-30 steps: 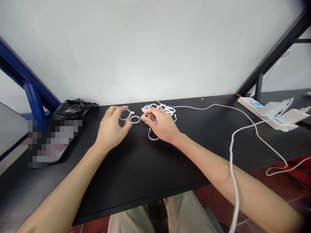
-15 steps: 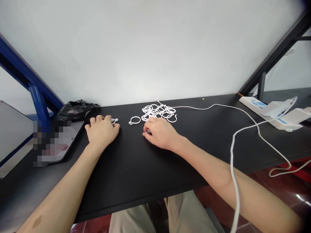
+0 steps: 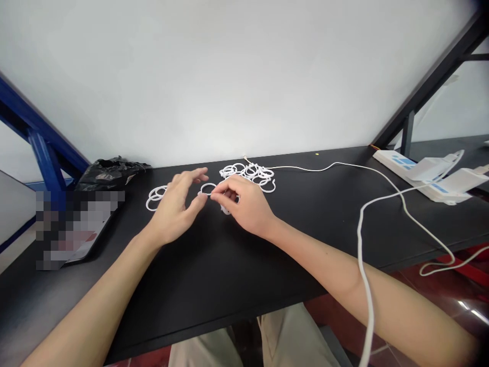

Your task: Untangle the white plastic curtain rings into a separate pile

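Observation:
My left hand (image 3: 178, 206) is open over the table, thumb and fingers spread. Its thumb tip is by the left end of a single white open ring (image 3: 208, 184), which has small knobs at its ends. At the ring's near right edge, my right hand (image 3: 248, 204) is closed in a pinch. Another white piece (image 3: 226, 210) shows under the right fingers, mostly hidden by them. Behind that hand lies a tangled pile of similar white rings (image 3: 263, 176). A few more white rings (image 3: 153, 199) rest left of my left hand, partly covered by it.
A white cable (image 3: 361, 229) runs across my right forearm from a power strip (image 3: 397, 160) with plugged-in adapters at the right. A black plastic bag (image 3: 110, 173) and a partly blurred flat device (image 3: 91, 234) lie at the left. The wall (image 3: 244, 76) bounds the black table (image 3: 198, 285).
My left hand has moved right, leaving rings on the table and opening beside the single ring. My right hand has shifted left from the pile's front edge to that ring.

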Available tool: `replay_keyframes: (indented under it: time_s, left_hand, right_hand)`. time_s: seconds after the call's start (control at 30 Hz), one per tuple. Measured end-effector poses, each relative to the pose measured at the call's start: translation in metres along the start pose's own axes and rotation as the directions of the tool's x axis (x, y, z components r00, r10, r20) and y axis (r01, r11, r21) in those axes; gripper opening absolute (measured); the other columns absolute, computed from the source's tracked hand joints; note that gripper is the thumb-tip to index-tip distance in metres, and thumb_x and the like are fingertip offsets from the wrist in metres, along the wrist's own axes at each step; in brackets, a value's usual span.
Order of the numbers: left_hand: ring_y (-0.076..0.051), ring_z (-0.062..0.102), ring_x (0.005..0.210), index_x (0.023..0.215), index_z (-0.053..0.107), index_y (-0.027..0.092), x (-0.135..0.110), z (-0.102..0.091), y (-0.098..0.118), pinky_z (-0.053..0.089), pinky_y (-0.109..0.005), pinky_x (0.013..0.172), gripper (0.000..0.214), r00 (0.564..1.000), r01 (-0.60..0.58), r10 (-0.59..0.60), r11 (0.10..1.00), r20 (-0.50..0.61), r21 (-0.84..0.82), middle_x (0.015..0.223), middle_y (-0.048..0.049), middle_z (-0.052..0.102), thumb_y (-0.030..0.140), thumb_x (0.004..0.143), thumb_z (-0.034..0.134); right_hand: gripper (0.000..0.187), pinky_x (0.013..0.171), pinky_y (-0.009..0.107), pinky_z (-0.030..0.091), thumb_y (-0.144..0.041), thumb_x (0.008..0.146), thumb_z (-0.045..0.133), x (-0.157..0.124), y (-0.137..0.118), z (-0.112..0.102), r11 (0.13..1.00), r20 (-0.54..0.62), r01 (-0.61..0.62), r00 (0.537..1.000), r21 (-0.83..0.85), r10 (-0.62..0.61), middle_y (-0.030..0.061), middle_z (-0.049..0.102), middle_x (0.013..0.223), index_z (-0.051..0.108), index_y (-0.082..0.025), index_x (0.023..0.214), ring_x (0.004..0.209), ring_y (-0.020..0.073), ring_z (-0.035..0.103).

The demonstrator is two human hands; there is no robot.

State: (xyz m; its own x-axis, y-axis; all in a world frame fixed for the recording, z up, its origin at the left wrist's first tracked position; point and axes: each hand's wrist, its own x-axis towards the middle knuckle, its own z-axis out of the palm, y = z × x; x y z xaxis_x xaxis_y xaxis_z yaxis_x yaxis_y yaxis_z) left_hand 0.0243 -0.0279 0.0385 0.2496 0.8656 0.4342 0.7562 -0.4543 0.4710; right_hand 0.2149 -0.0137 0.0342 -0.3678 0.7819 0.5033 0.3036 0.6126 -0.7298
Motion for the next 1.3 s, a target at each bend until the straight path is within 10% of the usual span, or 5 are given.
replay_keyframes:
  time_s: [0.23, 1.3]
  left_hand:
    - [-0.025, 0.058, 0.100, 0.125, 0.056, 0.025, -0.004, 0.005, 0.006, 0.041, -0.044, 0.094, 0.046, 0.991, -0.098, 0.090, 0.993, 0.102, 0.071, 0.104, -0.0036, 0.068, 0.052, 0.088, 0.057]
    - [-0.022, 0.058, 0.097, 0.118, 0.060, 0.021, 0.000, 0.003, 0.013, 0.047, -0.036, 0.088, 0.036, 0.995, -0.069, 0.069, 0.998, -0.077, -0.002, 0.097, -0.0029, 0.063, 0.033, 0.085, 0.057]
  right_hand:
    - [0.011, 0.076, 0.028, 0.056, -0.031, 0.089, 0.064, 0.003, -0.002, 0.002, 0.899, -0.099, -0.113, 0.980, 0.424, 0.170, 0.0006, 0.069, 0.088, 0.065, -0.020, 0.089, 0.077, 0.0117, 0.065]
    - [0.014, 0.081, 0.029, 0.055, -0.033, 0.087, 0.066, 0.007, 0.015, -0.002, 0.890, -0.007, -0.146, 0.986, 0.431, 0.165, 0.0017, 0.070, 0.092, 0.068, -0.021, 0.096, 0.085, 0.0135, 0.066]
